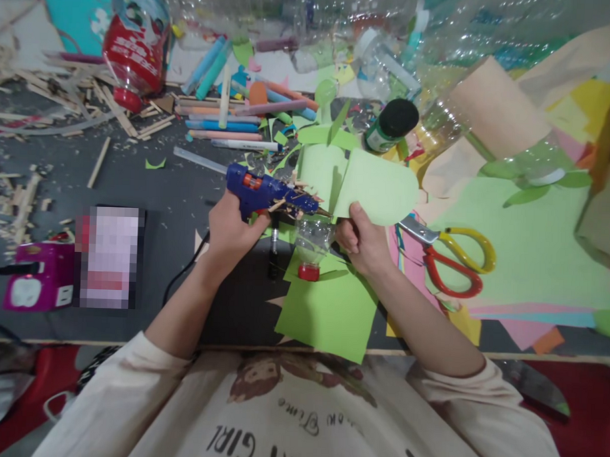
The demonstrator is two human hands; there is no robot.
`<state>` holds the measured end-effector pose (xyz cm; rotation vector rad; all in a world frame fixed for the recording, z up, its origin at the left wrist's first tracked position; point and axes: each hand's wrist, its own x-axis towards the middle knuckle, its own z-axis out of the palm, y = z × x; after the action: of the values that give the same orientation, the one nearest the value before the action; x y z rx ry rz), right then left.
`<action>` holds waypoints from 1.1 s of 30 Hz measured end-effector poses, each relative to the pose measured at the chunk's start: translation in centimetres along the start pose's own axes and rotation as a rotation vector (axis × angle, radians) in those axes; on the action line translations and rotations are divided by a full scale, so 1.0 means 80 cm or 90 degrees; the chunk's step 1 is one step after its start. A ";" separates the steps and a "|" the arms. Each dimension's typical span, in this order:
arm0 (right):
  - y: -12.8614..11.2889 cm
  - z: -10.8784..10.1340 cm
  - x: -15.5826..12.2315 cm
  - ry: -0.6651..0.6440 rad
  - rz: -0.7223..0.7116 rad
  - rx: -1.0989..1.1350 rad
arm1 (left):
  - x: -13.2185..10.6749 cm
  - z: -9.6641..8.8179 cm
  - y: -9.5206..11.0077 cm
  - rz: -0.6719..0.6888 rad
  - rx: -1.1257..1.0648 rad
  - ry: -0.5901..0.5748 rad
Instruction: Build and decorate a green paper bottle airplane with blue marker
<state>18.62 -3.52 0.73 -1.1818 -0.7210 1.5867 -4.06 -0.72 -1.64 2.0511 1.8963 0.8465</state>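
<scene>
My left grip (pixel 233 227) clasped a glue gun (pixel 259 190), my right grip (pixel 362 240) green paper (pixel 381 186); a clear bottle (pixel 313 241) was nearer me than the gun, a lidded jar (pixel 391 127) beyond.

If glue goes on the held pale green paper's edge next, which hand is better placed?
Probably the left hand: it grips the blue glue gun, with the nozzle close to the pale green paper's edge. The right hand is occupied holding that paper.

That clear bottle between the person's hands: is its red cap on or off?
On: the red cap covers the narrow end of the clear bottle. How tightly, I cannot tell.
</scene>
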 end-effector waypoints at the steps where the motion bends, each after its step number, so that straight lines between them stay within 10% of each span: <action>1: 0.000 0.000 0.000 -0.001 -0.002 -0.007 | 0.000 0.000 0.000 -0.001 -0.003 0.003; 33: 0.000 -0.004 -0.003 -0.051 0.004 -0.059 | -0.001 0.005 -0.003 -0.034 -0.008 0.060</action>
<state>18.90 -3.80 0.71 -1.1941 -0.8512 1.6279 -4.05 -0.68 -2.17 1.9764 1.9799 0.9555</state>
